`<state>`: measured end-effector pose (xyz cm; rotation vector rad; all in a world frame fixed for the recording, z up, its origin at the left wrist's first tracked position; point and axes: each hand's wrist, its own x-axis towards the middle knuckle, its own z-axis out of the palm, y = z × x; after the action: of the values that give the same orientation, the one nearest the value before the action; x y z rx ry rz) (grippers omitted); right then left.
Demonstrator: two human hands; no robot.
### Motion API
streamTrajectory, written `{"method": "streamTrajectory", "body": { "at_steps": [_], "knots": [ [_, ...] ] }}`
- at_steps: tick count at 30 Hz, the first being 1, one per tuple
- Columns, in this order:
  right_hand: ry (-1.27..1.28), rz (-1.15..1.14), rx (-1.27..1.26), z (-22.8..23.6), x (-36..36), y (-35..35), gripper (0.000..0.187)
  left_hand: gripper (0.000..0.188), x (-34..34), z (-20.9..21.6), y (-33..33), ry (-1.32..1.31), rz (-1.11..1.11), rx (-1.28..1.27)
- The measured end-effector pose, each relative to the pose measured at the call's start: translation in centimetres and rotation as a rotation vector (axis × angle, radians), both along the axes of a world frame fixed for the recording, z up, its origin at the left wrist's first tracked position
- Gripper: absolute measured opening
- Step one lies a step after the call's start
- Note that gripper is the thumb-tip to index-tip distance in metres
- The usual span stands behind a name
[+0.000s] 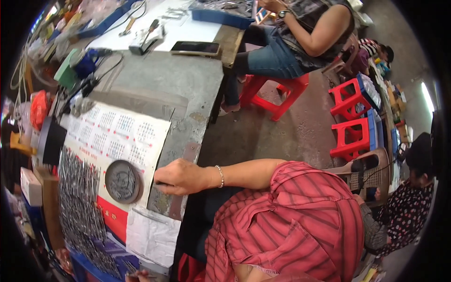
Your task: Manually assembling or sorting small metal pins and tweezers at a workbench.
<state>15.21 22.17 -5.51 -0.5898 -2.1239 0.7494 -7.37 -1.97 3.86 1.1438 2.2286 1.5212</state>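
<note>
My right hand (pixel 177 177), with a beaded bracelet at the wrist, is closed at the table's near edge. Its fingers curl round something dark, mostly hidden by the hand. Just beyond it a round grey dish (pixel 133 164) holds small dark metal pieces. Next to the dish, many slender metal pieces (pixel 82 202) lie in a dense heap. Only the fingertips of my left hand (pixel 137 276) show at the lower edge, pinched near the end of that heap; what they hold is too small to make out.
Beneath the dish lies a printed calendar sheet (pixel 115 129), with a crumpled white sheet (pixel 152 237) beside it. Farther along the table are a phone (pixel 195 48) and a blue tray (pixel 221 19). A co-worker (pixel 310 37) sits on a red stool (pixel 275 94); cardboard boxes (pixel 48 207) border the heap.
</note>
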Motion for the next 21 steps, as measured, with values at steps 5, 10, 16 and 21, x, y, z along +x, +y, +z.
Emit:
{"method": "streamTrajectory", "body": {
  "at_steps": [5, 10, 16, 21],
  "knots": [
    [0.011, -0.046, -0.225, 0.7, 0.3, 1.2, 0.019, 0.026, 3.8, -0.5, 0.4, -0.400, -0.123, 0.026],
    [-0.054, -0.057, -0.343, 4.8, -0.8, 2.7, 0.011, 0.021, 5.7, -0.9, 1.1, -0.624, -0.294, 0.149],
    [-0.278, 0.198, -0.097, 4.8, -5.4, 6.7, 0.015, 0.018, 6.7, -2.2, 0.4, -0.761, -0.365, 0.109],
    [-0.632, 0.292, 0.057, 5.4, -9.3, 8.0, 0.027, 0.009, 7.7, -2.6, 1.5, -0.680, -0.289, 0.051]
  ]
}}
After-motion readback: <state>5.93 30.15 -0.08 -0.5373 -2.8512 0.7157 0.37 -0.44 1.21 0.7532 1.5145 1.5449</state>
